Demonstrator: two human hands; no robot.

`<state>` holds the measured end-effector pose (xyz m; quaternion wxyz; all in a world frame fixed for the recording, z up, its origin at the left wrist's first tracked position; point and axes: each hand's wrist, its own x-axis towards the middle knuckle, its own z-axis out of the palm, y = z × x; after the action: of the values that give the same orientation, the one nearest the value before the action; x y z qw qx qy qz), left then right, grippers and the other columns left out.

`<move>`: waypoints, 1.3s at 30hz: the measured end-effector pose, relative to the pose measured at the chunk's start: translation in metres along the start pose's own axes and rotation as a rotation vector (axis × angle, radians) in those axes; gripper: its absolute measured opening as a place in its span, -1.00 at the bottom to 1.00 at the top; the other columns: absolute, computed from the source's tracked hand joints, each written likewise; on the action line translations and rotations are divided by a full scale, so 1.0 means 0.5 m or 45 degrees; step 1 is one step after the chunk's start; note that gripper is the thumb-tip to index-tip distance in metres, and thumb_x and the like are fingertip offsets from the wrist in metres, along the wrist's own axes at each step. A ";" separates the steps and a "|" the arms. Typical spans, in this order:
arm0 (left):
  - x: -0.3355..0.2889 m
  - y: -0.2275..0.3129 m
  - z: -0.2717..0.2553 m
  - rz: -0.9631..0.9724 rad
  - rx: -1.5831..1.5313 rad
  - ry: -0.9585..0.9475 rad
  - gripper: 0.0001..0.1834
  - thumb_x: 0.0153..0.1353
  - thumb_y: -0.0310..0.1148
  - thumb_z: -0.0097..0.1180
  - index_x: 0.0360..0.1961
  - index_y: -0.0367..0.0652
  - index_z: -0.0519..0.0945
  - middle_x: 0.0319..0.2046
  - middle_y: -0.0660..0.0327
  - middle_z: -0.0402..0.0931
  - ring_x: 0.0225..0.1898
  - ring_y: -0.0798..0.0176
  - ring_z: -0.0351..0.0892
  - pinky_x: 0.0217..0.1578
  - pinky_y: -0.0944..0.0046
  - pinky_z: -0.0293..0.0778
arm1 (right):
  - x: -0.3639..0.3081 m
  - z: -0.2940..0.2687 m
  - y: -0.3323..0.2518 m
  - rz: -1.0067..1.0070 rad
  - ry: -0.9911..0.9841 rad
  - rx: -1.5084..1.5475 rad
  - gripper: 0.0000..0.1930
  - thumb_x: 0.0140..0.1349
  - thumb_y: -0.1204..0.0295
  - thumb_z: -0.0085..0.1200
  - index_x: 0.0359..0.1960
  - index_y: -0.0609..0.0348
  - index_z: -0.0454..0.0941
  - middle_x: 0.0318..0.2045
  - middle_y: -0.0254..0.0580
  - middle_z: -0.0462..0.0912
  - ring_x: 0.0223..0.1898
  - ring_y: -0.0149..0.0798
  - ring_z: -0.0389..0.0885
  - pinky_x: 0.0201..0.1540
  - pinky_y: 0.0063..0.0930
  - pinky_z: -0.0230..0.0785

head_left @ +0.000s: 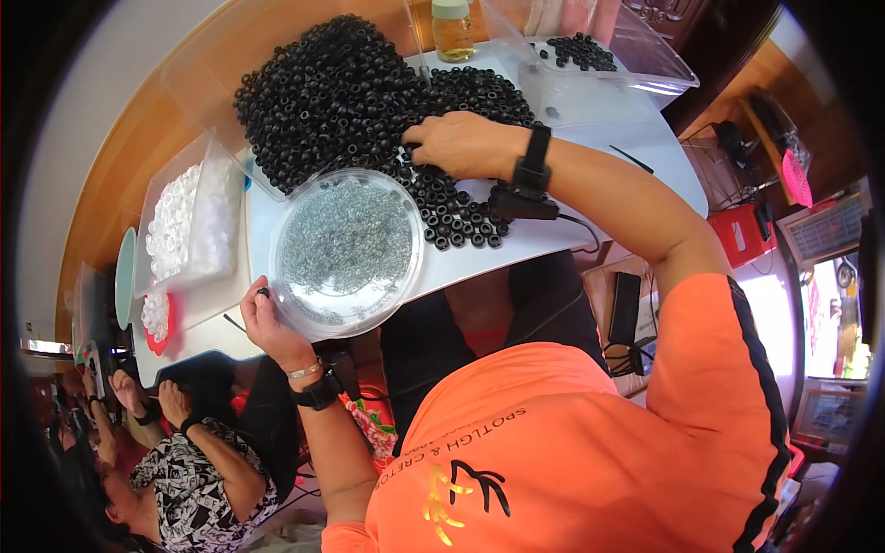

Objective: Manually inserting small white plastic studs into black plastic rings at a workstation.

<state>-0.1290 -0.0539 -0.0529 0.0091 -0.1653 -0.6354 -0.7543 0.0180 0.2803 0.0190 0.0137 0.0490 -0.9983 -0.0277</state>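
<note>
My left hand is closed around a small black ring, held by the fingertips. It is against the left rim of a round clear tray, which contains many tiny clear pieces. Farther off, my right hand reaches into a large heap of black ring-shaped parts. Its fingers are bent together at the heap's near side, and whatever they grip is hidden. Loose black rings spread below that hand on the white table, right of the tray.
A clear box of white plastic parts stands left, near a red dish. At the back are a jar of yellowish liquid and a clear bin. Another person sits at lower left. A cable trails from my right wrist device.
</note>
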 end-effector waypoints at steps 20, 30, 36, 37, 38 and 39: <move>-0.008 0.008 -0.012 0.058 0.052 0.039 -0.70 0.33 -0.38 -0.16 -0.07 -0.36 0.47 -0.05 0.08 0.49 0.00 0.27 0.42 0.06 0.25 0.31 | 0.028 0.024 0.002 0.035 0.131 0.136 -0.85 0.00 0.50 0.05 -0.40 0.14 0.64 -0.37 -0.13 0.59 -0.25 -0.01 0.61 -0.21 -0.20 0.48; -0.103 0.169 0.031 0.152 -0.333 -0.143 -0.72 0.38 -0.31 -0.23 -0.07 -0.30 0.40 -0.02 -0.07 0.51 0.06 0.03 0.50 0.04 0.08 0.39 | -0.041 0.073 0.035 0.229 0.278 0.032 -0.83 0.07 0.49 0.05 -0.30 0.24 0.60 -0.32 0.00 0.63 -0.21 0.00 0.63 -0.18 -0.19 0.49; -0.160 0.200 0.161 -0.180 -0.556 -0.603 -0.74 0.40 -0.32 -0.26 -0.12 -0.28 0.39 -0.24 0.06 0.51 -0.13 0.06 0.59 -0.18 0.18 0.49 | -0.086 -0.013 -0.001 0.440 0.608 0.945 -0.82 0.25 0.38 0.02 -0.28 0.25 0.54 -0.39 -0.15 0.62 -0.36 -0.23 0.60 -0.29 -0.41 0.45; -0.167 0.201 0.180 -0.243 -0.599 -0.679 -0.74 0.40 -0.31 -0.26 -0.13 -0.28 0.39 -0.25 0.06 0.51 -0.14 0.06 0.59 -0.17 0.19 0.49 | -0.102 -0.033 -0.023 0.477 0.615 1.340 -0.81 0.29 0.37 0.00 -0.26 0.25 0.54 -0.41 -0.24 0.62 -0.38 -0.35 0.59 -0.33 -0.50 0.44; -0.177 0.200 0.196 -0.240 -0.600 -0.676 -0.74 0.40 -0.31 -0.26 -0.13 -0.28 0.39 -0.25 0.06 0.51 -0.14 0.06 0.59 -0.17 0.19 0.49 | -0.117 -0.045 -0.052 0.430 0.648 1.590 -0.81 0.31 0.34 0.00 -0.25 0.23 0.53 -0.42 -0.36 0.58 -0.40 -0.53 0.52 -0.38 -0.62 0.39; -0.187 0.197 0.212 -0.282 -0.675 -0.768 -0.75 0.40 -0.31 -0.26 -0.15 -0.27 0.40 -0.25 0.06 0.51 -0.14 0.05 0.58 -0.16 0.17 0.48 | -0.136 -0.059 -0.083 0.408 0.643 1.776 -0.82 0.29 0.37 0.04 -0.24 0.24 0.53 -0.42 -0.35 0.58 -0.42 -0.53 0.51 -0.38 -0.63 0.39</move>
<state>0.0068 0.0109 0.0317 -0.3015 -0.3060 -0.4072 -0.8060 0.0905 0.2442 0.0443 0.2116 -0.0943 -0.7458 0.6245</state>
